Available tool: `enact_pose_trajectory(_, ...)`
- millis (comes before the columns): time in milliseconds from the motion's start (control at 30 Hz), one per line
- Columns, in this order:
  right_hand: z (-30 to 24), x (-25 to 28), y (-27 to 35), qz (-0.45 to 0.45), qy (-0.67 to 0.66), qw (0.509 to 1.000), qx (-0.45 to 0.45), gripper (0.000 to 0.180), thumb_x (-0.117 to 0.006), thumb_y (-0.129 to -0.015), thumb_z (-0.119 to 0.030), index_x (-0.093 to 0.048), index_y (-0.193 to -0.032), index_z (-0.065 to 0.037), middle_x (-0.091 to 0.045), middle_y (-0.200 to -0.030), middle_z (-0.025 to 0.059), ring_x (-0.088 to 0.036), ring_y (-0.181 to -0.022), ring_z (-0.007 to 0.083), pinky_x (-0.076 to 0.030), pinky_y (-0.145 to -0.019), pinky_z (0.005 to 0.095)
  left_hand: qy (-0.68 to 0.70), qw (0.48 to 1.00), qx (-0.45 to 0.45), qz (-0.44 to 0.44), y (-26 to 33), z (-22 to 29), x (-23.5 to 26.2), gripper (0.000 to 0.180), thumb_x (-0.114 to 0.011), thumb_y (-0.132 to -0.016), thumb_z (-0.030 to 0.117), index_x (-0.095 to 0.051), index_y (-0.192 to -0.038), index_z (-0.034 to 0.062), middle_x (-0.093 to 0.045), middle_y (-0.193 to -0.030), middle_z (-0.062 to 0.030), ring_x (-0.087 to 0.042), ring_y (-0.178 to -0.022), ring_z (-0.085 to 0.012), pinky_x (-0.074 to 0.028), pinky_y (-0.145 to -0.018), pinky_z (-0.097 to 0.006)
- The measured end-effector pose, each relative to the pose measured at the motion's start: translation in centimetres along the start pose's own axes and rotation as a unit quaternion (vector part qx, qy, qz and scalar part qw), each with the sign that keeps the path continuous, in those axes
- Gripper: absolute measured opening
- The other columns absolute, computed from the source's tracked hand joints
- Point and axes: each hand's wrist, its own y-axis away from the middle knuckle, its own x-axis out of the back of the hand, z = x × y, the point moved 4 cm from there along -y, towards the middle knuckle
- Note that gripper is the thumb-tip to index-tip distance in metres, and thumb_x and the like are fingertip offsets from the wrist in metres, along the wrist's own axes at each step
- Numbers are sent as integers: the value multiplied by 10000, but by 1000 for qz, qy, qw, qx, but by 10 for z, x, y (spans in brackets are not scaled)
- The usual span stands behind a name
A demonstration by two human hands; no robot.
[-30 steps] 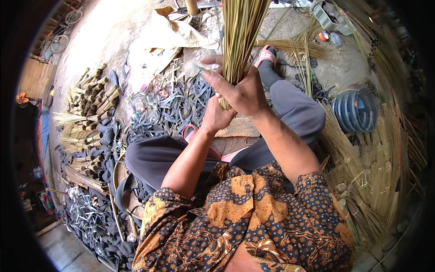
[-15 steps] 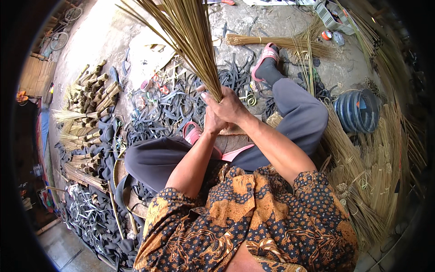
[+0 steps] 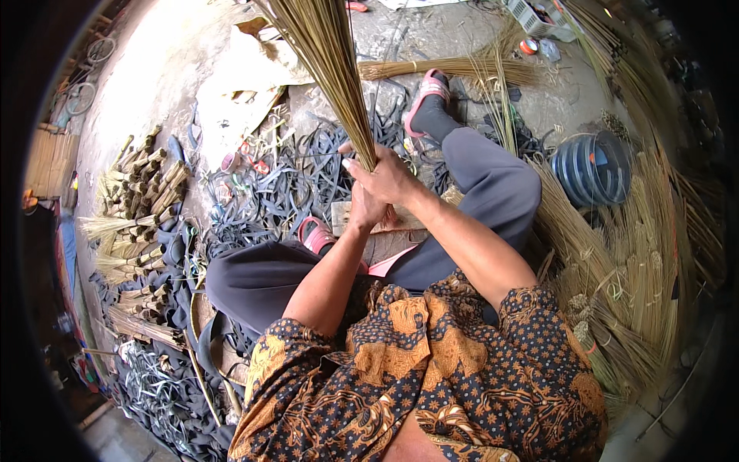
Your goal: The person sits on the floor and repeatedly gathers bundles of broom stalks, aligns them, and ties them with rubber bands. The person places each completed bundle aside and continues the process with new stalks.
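Both my hands grip a tall bundle of thin brown broom sticks (image 3: 327, 69) in front of my knees. My right hand (image 3: 391, 179) wraps the bundle from the right, its thumb pointing left across the sticks. Just below it my left hand (image 3: 365, 206) closes round the lower part, partly covered by the right. The sticks rise and lean away to the upper left, their tops cut off by the picture's edge. Reddish lower ends show under my hands, over a pale wooden block (image 3: 341, 218); whether they touch it I cannot tell.
Dark rubber strips (image 3: 296, 173) litter the floor ahead. Short tied stick bundles (image 3: 142, 185) are piled at left. A tied bundle (image 3: 416, 69) lies beyond my foot. At right are a blue ribbed plastic container (image 3: 573, 173), long stick bundles (image 3: 616, 300) and a grey crate (image 3: 543, 21).
The bundle has drawn in, with fewer sticks fanning out to the left, and more of its lower ends show below my hands. The view has shifted slightly; both hands keep their grip.
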Motion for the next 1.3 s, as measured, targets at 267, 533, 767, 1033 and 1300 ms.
enact_pose_trajectory(267, 14, 17, -11, 22, -59, 991, -114, 177, -639, -1024, -164, -650, -1175, -72, -586, -772, -39, -580, -648, 89, -503, -588, 288, 23, 978, 170, -122, 12, -22, -21, 314, -744, -917, 219, -652, -1124, 1, -705, -839, -117, -673, -799, -220, -542, -750, -386)
enact_pose_trajectory(533, -59, 81, -17, -48, -388, 920, -36, 795, -804, -928, -301, -398, -1530, 22, -618, -843, 57, -614, -696, 142, -557, -633, 325, 143, 941, 157, -264, 1, 89, -8, 243, -780, -912, 192, -594, -849, 49, -576, -684, -23, -525, -564, -137, -459, -532, -325)
enact_pose_trajectory(767, -47, 59, 2, 103, -371, 907, -170, 200, -700, -1008, -187, -689, -1122, -23, -499, -596, -58, -472, -453, 50, -428, -419, 239, -23, 977, 136, -163, -8, 134, -8, 149, -693, -916, 140, -605, -886, 24, -634, -707, -24, -587, -618, -126, -473, -561, -308)
enact_pose_trajectory(1033, -64, 64, -3, 98, -436, 881, -152, 284, -778, -960, -249, -685, -1125, -38, -548, -625, -40, -526, -486, 58, -459, -444, 254, 135, 930, 226, -258, -2, 140, -1, 140, -731, -896, 93, -618, -940, 23, -636, -694, -23, -591, -598, -120, -482, -552, -307)
enact_pose_trajectory(1300, -39, 56, 3, 135, -372, 897, -197, 287, -774, -960, -265, -637, -1091, -50, -567, -658, -24, -527, -473, 74, -455, -430, 250, 74, 953, 199, -218, 2, 134, -6, 163, -713, -918, 126, -599, -970, 21, -628, -735, -32, -599, -600, -140, -494, -547, -312)
